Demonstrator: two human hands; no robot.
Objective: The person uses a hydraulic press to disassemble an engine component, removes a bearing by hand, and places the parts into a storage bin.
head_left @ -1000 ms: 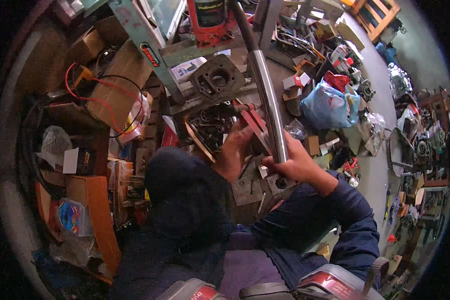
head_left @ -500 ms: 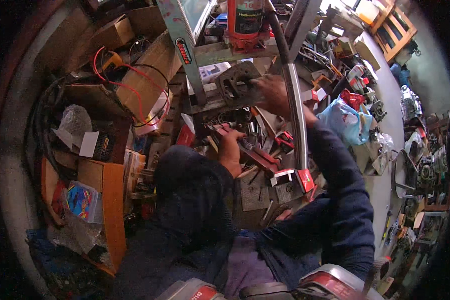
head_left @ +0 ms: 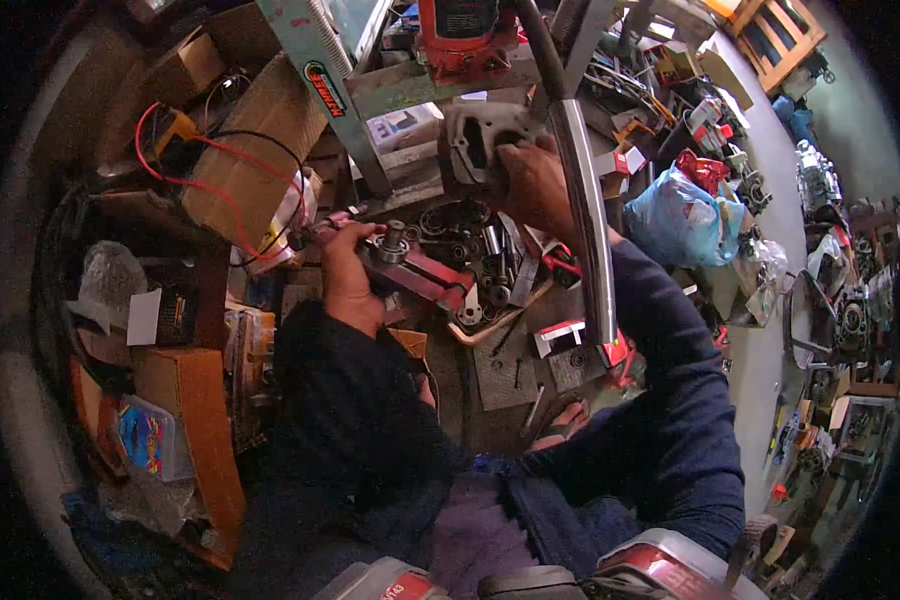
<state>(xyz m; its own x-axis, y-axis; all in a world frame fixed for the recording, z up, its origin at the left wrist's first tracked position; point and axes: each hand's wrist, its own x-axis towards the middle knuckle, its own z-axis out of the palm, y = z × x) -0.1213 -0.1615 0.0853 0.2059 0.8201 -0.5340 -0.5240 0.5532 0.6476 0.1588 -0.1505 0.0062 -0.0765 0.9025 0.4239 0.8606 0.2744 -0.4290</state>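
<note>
The fingers of the left hand [head_left: 348,275] are clamped around the near end of a long, narrow, red-painted metal piece [head_left: 425,278], which slants down to the right. A steel ring with a short round shaft [head_left: 392,243] sits on top of it, just beside the thumb.

The fingers of the right hand [head_left: 540,190] are closed on the right side of a grey cast-metal block with large openings [head_left: 467,145], held tilted; whether it also rests on anything, I cannot tell.

Between and below the hands lies a shallow tray with a pale brown rim [head_left: 475,337], full of dark and shiny metal parts; the red piece overlaps its left side. A polished round steel bar [head_left: 585,215] crosses in front of the right wrist.

Beyond the block stand a pale green metal frame [head_left: 320,80] and a red cylindrical jack with a dark label [head_left: 435,50]. Farther right is a light blue plastic bag [head_left: 675,230]; to the left, a brown cardboard box [head_left: 245,155] with a looping red cable [head_left: 200,187].
</note>
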